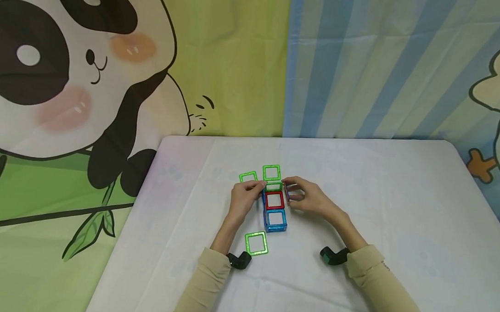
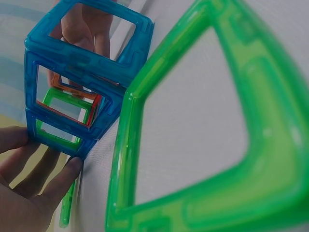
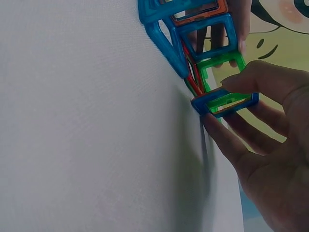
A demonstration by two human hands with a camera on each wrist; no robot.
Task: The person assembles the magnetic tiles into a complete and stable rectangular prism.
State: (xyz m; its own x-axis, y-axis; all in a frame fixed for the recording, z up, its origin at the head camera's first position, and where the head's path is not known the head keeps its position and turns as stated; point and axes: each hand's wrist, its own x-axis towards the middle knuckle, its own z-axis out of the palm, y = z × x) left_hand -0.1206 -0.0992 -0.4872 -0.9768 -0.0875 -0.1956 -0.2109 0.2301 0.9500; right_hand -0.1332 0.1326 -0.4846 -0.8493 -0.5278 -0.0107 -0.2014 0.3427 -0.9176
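Pinching a blue-framed tile [image 3: 207, 98] between thumb and fingertips, the right hand [image 1: 310, 195] has a narrow grip. That tile stands on edge just beside the right side of a built structure [image 1: 275, 209]; whether the two touch cannot be told. The left hand [image 1: 243, 199] grips the structure's far left end, its thumb and fingertips set against blue framing, as the left wrist view shows.

The structure runs as a short row away from the person: a blue section [image 1: 276, 228] at the near end, a red tile [image 1: 275, 208] flat on top behind it, then a green tile [image 1: 273, 190] at the far end. Beyond lies a flat green square [image 1: 271, 179], just past the row. A second green square [image 1: 248, 173] lies by the left hand, partly covered by it. A third, the near green square [image 1: 266, 242], lies apart from the row, close to the black left wrist device [image 1: 240, 261]. A similar right wrist device [image 1: 335, 256] is worn at the other cuff.

All pieces are on a white-covered table [image 1: 381, 192]. Behind it hangs a panda-print backdrop [image 1: 236, 82], adjoining a blue-striped one [image 1: 360, 77].
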